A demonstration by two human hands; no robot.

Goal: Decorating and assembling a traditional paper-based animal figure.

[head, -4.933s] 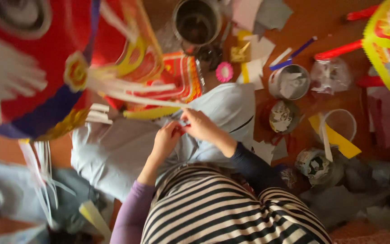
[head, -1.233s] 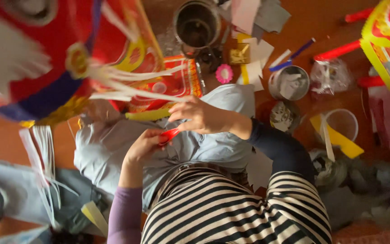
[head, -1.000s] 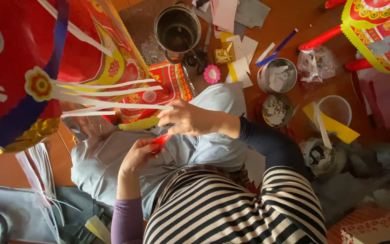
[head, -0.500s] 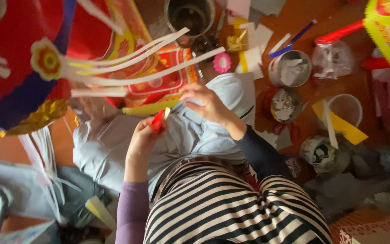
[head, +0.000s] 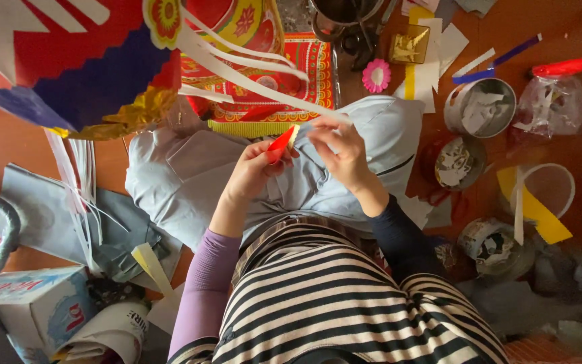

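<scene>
1. Red paper slip [head: 281, 140] sits pinched in our left hand [head: 256, 170], at 12 o'clock over the lap.
2. Our right hand [head: 340, 152] pinches a white strip [head: 250, 75]; joining looks unfinished.

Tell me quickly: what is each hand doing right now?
Left hand: closed, pinching a small red paper piece.
Right hand: fingers curled beside that piece; contact cannot be told.

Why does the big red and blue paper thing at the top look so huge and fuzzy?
In the head view, the big red and blue paper lantern sits very close to the camera, so it looms large and soft-edged; the left hand pinching the small red paper slip and the right hand look sharper; light is soft and even, with no strong glare.
</scene>
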